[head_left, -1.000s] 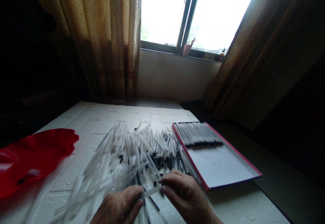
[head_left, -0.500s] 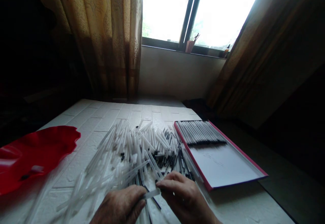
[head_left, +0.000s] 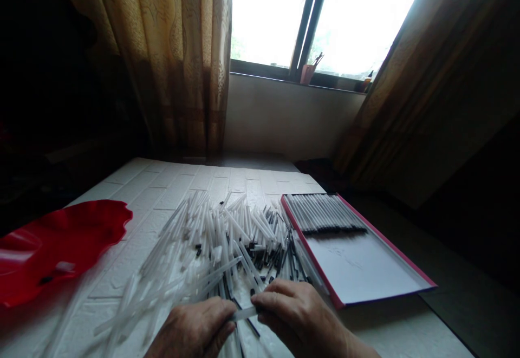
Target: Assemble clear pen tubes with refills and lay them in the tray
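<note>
A translucent white pen barrel (head_left: 245,313) is stretched between my two hands at the bottom middle. My left hand (head_left: 195,323) pinches its left end between thumb and fingers. On the other end, the fingertips of my right hand (head_left: 298,312) are closed; whether they also grip a small dark piece there is hard to make out. Just beyond my hands lies a loose heap of clear pen barrels (head_left: 190,228). Thin black refills and small black parts (head_left: 278,255) are mixed in on the heap's right side.
To the right rests a shallow red-edged box (head_left: 382,271), with a row of assembled-looking pens (head_left: 329,213) along its far end. A red wavy-rimmed dish (head_left: 93,222) sits at the left. The table has a white brick-pattern cover (head_left: 162,182). Curtains and a window stand behind.
Both hands keep hold of the pen barrel in almost the same place. My right hand's fingers have drawn slightly closer together on its end. The view has shifted slightly.
</note>
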`<state>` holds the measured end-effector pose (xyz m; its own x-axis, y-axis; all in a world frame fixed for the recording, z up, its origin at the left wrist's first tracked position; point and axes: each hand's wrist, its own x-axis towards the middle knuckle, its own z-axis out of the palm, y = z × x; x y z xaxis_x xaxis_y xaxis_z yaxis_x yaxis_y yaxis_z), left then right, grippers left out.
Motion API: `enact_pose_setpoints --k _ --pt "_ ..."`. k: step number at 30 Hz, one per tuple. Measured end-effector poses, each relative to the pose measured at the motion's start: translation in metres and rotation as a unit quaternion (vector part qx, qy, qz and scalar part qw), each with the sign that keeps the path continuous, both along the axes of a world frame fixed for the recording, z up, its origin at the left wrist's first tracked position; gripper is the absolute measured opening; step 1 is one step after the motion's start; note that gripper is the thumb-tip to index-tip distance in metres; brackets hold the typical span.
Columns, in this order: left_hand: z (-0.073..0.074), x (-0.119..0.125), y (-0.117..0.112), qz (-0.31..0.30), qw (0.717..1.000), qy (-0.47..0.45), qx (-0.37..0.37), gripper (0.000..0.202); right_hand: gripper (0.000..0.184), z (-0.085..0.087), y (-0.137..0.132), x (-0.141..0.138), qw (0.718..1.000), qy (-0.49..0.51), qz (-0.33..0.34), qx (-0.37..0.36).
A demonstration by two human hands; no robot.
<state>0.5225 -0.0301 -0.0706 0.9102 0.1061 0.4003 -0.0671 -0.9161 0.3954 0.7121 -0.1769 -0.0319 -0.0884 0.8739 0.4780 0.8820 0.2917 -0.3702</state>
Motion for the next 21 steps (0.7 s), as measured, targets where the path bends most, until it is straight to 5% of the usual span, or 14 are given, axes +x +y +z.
enact_pose_setpoints --k 9,15,21 --pt "0.000 0.003 0.001 0.015 0.998 -0.010 0.053 0.035 0.056 -0.015 0.010 -0.003 0.988 -0.129 -0.053 0.072" --pt "-0.010 0.004 0.001 0.001 0.995 -0.062 0.073 0.032 0.064 -0.030 0.016 -0.006 0.993 -0.036 -0.039 0.109" --pt "0.003 0.001 0.001 0.017 1.000 0.000 0.010 0.029 0.056 -0.026 0.010 -0.003 0.996 0.050 -0.024 0.070"
